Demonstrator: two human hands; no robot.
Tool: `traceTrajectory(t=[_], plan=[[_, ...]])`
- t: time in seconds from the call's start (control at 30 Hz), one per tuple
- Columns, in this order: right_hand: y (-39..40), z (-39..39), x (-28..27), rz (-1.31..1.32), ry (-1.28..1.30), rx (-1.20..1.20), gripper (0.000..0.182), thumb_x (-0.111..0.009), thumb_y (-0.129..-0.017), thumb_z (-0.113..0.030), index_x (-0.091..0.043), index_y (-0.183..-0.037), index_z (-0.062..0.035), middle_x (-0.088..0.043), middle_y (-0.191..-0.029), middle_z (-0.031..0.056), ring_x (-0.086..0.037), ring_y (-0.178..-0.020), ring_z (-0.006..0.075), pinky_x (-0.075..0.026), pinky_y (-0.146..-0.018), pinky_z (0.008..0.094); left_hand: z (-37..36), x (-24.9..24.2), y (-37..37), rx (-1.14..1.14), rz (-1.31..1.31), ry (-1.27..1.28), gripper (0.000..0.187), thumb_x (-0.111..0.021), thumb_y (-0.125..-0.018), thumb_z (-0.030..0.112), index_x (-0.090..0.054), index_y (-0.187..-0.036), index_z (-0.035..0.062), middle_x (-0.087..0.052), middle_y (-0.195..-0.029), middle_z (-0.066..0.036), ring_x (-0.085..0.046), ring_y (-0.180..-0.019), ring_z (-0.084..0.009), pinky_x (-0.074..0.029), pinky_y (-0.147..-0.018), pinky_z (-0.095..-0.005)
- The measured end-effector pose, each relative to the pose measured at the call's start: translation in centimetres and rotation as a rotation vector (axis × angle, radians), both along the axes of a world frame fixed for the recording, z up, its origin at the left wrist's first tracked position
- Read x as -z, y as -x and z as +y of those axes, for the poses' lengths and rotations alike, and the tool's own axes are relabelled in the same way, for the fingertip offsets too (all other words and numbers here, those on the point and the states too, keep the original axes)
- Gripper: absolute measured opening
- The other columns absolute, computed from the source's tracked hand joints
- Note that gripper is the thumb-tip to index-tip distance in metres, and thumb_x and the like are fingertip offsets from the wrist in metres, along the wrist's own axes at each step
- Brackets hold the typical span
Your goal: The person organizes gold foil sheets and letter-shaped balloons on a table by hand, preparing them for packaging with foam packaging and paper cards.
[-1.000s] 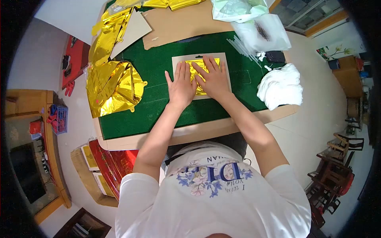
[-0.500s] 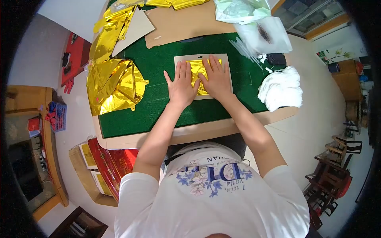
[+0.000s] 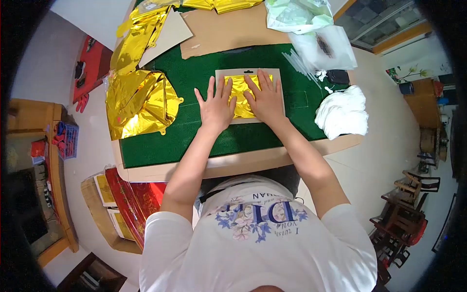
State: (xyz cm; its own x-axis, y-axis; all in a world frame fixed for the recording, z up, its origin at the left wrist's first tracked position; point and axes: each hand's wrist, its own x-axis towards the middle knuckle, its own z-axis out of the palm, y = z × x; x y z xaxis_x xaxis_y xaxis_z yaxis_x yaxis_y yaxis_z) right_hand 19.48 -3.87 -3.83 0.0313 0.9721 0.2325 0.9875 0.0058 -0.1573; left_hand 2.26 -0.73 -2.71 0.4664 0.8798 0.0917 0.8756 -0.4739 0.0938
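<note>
A folded gold foil balloon lies on a piece of cardboard with a hanging slot at its far edge. My left hand rests flat over the left side of the foil and cardboard, fingers spread. Flat on the right side of the foil is my right hand, its fingers also apart. Neither hand grips anything. Parts of the foil are hidden beneath both palms.
A crumpled pile of gold foil balloons sits at the table's left. Brown cardboard lies at the far side. Plastic bags, thin clear straws, a black case and white cloth are at the right of the green tabletop.
My left hand has slid slightly left, uncovering more foil between the hands. My right hand stays on the right side of the foil. The whole view has shifted a little.
</note>
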Motion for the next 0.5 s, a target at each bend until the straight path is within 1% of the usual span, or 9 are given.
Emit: traceTrajectory(t=[0.3, 0.43, 0.47, 0.5], plan=[[-0.12, -0.17, -0.19, 0.03, -0.012, -0.017, 0.052, -0.045, -0.094, -0.043, -0.038, -0.144, -0.0283, -0.026, -0.152, 0.0147, -0.022, -0.142, 0.0279, -0.016, -0.111, 0.0569, -0.02, 0.24, 0.08, 0.004, -0.063, -0.057, 0.055, -0.041, -0.096, 0.04, -0.032, -0.147, 0.0202, -0.026, -0.154, -0.005, -0.016, -0.144, -0.0256, -0.01, -0.11, -0.0646], [-0.31, -0.19, -0.44, 0.052, 0.009, -0.023, 0.052, -0.045, -0.095, -0.04, -0.038, -0.144, -0.0244, -0.027, -0.152, 0.0153, -0.023, -0.141, 0.029, -0.016, -0.111, 0.0566, -0.06, 0.2, 0.14, 0.02, -0.09, -0.091, 0.056, -0.042, -0.095, 0.039, -0.033, -0.146, 0.0203, -0.026, -0.153, -0.007, -0.017, -0.143, -0.0262, -0.011, -0.109, -0.0651], [-0.45, -0.32, -0.49, 0.052, 0.004, -0.036, 0.052, -0.046, -0.095, -0.037, -0.038, -0.143, -0.0212, -0.029, -0.151, 0.0154, -0.025, -0.14, 0.0297, -0.017, -0.111, 0.0567, -0.03, 0.2, 0.2, 0.022, -0.073, -0.079, 0.055, -0.041, -0.096, 0.039, -0.032, -0.147, 0.0204, -0.025, -0.154, -0.007, -0.018, -0.143, -0.0268, -0.012, -0.108, -0.0654], [-0.6, -0.37, -0.72, 0.041, 0.001, -0.036, 0.052, -0.046, -0.095, -0.037, -0.038, -0.143, -0.0212, -0.029, -0.151, 0.0154, -0.025, -0.14, 0.0297, -0.017, -0.111, 0.0567, -0.04, 0.19, 0.26, 0.025, -0.056, -0.066, 0.055, -0.041, -0.096, 0.039, -0.032, -0.147, 0.0205, -0.025, -0.154, -0.007, -0.018, -0.143, -0.0274, -0.013, -0.108, -0.0656]])
